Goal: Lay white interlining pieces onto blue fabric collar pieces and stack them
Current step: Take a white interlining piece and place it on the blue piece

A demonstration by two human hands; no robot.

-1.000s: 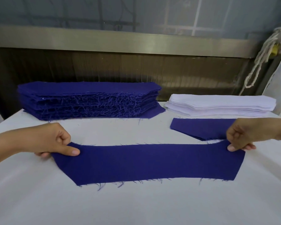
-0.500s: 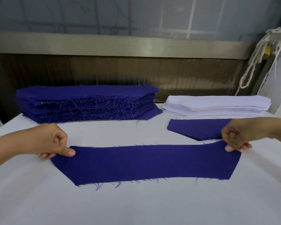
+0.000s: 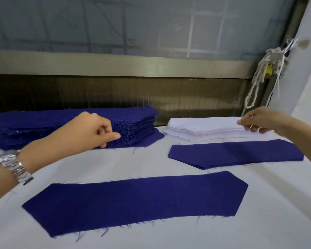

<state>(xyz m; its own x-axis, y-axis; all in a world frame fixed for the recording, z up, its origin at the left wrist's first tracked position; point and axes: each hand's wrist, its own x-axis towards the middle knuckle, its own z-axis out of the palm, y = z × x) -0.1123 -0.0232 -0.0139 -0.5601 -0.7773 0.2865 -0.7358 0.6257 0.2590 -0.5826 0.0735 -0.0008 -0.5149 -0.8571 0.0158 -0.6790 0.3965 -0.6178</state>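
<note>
Pinching interlining stack [image 3: 205, 127] edge: right hand [image 3: 258, 121]; left hand [image 3: 90, 131] curled empty by blue stack [image 3: 138, 121].

The tall stack of frayed blue fabric collar pieces [image 3: 136, 121] runs off the picture's left edge. The left hand [image 3: 90, 130] hides part of its front, and whether the curled fingers touch it is unclear. The right hand [image 3: 258, 121] pinches the right end of the stack of white interlining pieces [image 3: 201, 126]; how many layers it holds is too fine to tell.

Soft, even overhead light with faint shadows; sharp centre (edges bow from wide-angle distortion).
</note>
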